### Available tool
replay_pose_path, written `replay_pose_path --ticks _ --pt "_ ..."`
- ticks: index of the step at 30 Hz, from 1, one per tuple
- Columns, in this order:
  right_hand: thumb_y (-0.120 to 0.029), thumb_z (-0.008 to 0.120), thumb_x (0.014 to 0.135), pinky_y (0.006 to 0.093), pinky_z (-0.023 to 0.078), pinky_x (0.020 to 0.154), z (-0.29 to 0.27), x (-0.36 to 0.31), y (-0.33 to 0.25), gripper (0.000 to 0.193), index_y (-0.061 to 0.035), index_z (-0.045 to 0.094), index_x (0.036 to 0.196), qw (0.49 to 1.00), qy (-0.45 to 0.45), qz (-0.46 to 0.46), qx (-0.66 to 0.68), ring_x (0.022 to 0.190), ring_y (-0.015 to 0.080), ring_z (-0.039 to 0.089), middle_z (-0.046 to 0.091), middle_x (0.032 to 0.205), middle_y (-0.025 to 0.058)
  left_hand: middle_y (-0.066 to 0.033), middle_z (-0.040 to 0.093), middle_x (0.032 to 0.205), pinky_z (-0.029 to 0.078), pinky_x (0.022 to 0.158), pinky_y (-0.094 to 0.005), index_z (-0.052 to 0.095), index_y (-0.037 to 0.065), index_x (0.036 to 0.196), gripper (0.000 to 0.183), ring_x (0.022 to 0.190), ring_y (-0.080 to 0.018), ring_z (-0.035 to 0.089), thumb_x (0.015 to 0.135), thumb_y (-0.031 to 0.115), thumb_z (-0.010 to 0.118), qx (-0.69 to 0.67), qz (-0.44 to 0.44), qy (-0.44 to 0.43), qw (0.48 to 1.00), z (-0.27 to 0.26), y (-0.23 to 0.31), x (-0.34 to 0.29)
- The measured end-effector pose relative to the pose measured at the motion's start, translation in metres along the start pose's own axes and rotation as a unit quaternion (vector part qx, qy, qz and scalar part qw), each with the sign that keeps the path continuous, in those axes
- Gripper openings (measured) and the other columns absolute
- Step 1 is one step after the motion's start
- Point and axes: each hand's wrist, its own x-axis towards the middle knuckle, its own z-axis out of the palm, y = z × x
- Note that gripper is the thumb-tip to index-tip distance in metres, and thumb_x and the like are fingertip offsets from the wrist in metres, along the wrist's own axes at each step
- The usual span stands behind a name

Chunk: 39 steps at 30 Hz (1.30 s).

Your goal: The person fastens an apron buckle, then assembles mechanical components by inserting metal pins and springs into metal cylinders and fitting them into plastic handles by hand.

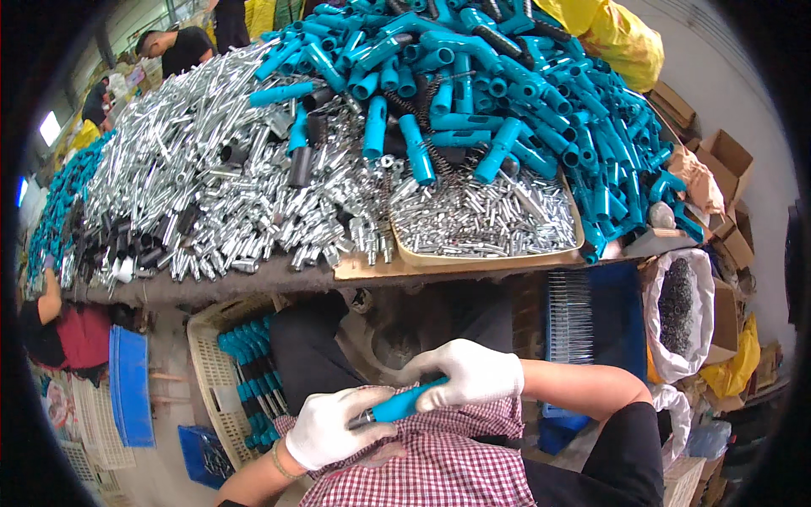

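Over my lap, both white-gloved hands hold one teal tubular handle (400, 406) with a dark and silvery metal end. My left hand (331, 429) closes around the metal end at its lower left. Fingers of my right hand (471, 373) wrap the upper right end, where a dark piece shows between glove and tube. Past my hands, the bench carries a high pile of teal tubular parts (507, 139), some with side branches. To its left spreads a heap of silvery metal pins and rods (279, 203). A shallow cream tray (486, 256) holds small metal pins.
A cream plastic crate (203, 355) at my left holds several teal-and-black assembled pieces (258, 380). On the right stand a blue bin (621, 325) with thin metal rods (570, 317) and a white sack (678, 317) of small dark parts. Other people (187, 51) work farther left.
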Motion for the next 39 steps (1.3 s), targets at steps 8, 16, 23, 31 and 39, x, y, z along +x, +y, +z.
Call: replay_pose_path --ticks 8,16,23,31,39 --pt "-0.029 0.075 0.082 0.0381 0.048 0.099 0.013 0.017 -0.007 0.068 0.0062 0.051 0.134 0.998 -0.028 0.017 0.049 0.114 0.0348 0.063 0.063 0.124 0.0252 -0.0166 0.07 0.089 0.057 0.07 -0.0359 0.068 0.004 0.112 0.05 0.079 -0.0314 0.071 0.071 0.027 0.085 0.012 0.004 -0.031 0.999 0.018 0.002 0.018" --pt "-0.018 0.067 0.083 0.0399 0.052 0.078 -0.086 0.018 -0.015 0.013 -0.0068 0.073 0.087 0.862 0.344 -0.023 -0.372 0.087 0.0314 0.066 0.069 0.09 0.0133 -0.0137 0.068 0.077 0.053 0.058 -0.0347 0.07 0.006 0.108 0.045 0.065 -0.0288 0.068 0.07 0.027 0.084 0.066 -0.011 0.05 0.997 0.013 -0.009 0.02" --pt "-0.023 0.072 0.078 0.0426 0.053 0.073 -0.136 0.025 0.014 0.016 -0.0068 0.072 0.079 0.722 0.422 0.13 -0.533 0.081 0.0316 0.066 0.064 0.081 0.0136 -0.0162 0.07 0.081 0.054 0.061 -0.034 0.071 0.003 0.106 0.044 0.069 -0.0293 0.07 0.069 0.022 0.086 0.059 -0.06 0.062 0.995 0.011 -0.006 0.013" --pt "-0.024 0.066 0.08 0.0453 0.054 0.075 -0.138 0.036 0.008 0.018 -0.0063 0.07 0.08 0.726 0.399 0.2 -0.524 0.082 0.0355 0.068 0.067 0.084 0.0176 -0.0128 0.067 0.072 0.053 0.056 -0.0353 0.071 0.008 0.107 0.045 0.062 -0.029 0.068 0.069 0.029 0.085 0.069 -0.046 0.103 0.991 0.011 -0.011 0.009" --pt "-0.006 0.068 0.076 0.0418 0.052 0.071 -0.06 0.024 -0.043 0.014 -0.0056 0.067 0.09 0.895 0.266 -0.1 -0.344 0.079 0.0332 0.065 0.065 0.082 0.0124 -0.0143 0.07 0.082 0.055 0.063 -0.0345 0.071 0.004 0.104 0.043 0.069 -0.0298 0.069 0.068 0.024 0.085 0.094 -0.044 0.095 0.99 0.001 -0.016 0.004"
